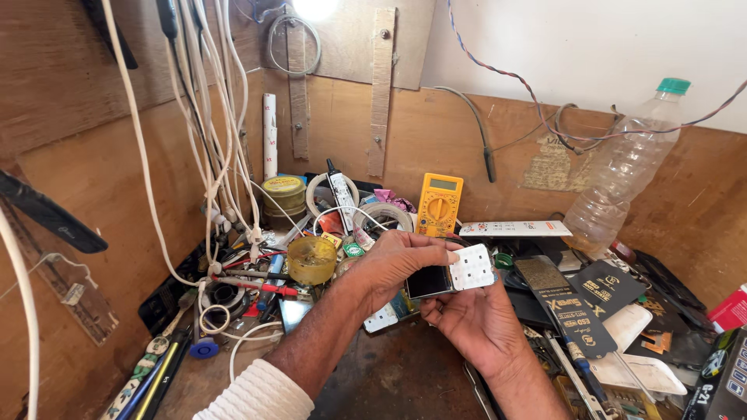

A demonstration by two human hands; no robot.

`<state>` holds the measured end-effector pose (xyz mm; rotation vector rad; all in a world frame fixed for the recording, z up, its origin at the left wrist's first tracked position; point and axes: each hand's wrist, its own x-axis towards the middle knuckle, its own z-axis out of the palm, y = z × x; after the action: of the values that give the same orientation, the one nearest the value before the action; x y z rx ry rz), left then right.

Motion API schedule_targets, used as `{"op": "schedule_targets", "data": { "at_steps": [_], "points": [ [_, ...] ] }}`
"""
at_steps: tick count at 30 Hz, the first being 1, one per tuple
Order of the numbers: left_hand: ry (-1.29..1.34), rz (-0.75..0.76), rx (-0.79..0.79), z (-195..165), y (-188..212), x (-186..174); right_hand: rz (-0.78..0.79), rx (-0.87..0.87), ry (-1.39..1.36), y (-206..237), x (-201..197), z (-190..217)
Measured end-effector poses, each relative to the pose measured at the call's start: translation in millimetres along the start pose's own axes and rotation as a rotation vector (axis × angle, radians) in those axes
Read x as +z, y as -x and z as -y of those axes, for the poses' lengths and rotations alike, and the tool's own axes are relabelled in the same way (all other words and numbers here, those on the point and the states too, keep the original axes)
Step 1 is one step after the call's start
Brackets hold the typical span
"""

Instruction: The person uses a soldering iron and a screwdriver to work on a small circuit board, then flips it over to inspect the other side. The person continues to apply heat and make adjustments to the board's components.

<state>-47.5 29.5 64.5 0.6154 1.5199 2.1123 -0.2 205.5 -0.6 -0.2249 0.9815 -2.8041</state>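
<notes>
I've got both hands clamped on the small phone [451, 278], held just above the desk [405, 373]: left hand [393, 264] over its top, right hand [475, 319] under it. Risk: the loose white keypad slips off into the clutter, probably by the yellow multimeter [440, 204].

Just beyond my fingers stands a yellow boxy digital multimeter [439, 204]; left of them a round amber plastic tub [311, 260]; far right a clear empty plastic bottle [622, 173].
</notes>
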Motion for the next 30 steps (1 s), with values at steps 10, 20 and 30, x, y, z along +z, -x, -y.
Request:
{"op": "schedule_targets", "data": {
  "at_steps": [10, 20, 30],
  "points": [
    [-0.014, -0.02, -0.004, 4, 0, -3, 0.014, -0.003, 0.017, 2, 4, -1],
    [0.024, 0.019, -0.005, 2, 4, -8, -0.03, 0.027, 0.009, -2, -3, -1],
    [0.039, 0.002, -0.024, -1, 10, -4, -0.073, 0.019, 0.028, -2, 0, -1]
  ]
}}
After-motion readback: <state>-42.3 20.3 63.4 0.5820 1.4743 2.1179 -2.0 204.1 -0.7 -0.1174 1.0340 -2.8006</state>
